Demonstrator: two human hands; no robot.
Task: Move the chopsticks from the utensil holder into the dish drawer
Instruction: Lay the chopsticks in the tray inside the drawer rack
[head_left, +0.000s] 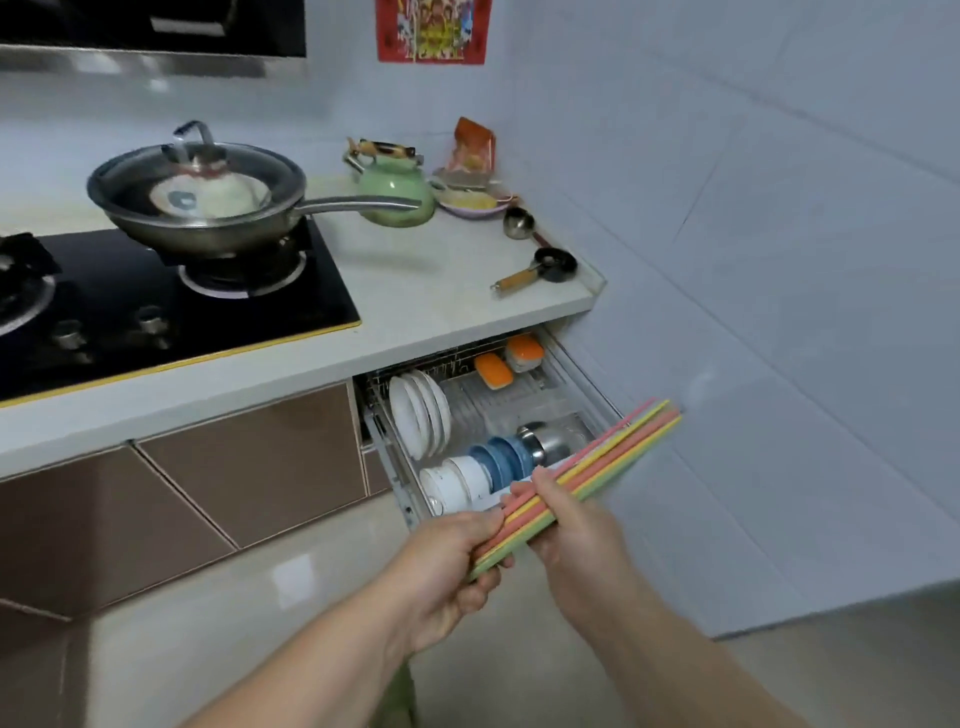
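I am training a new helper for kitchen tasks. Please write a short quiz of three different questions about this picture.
1. True or false: the dish drawer is closed.
2. Which hands hold the chopsticks? A) left hand only B) right hand only C) both
3. Fill in: on the stove stands a ____ with a glass lid.

Key: 1. False, it is pulled open. 2. C, the left hand and the right hand both grip the bundle. 3. Pan.
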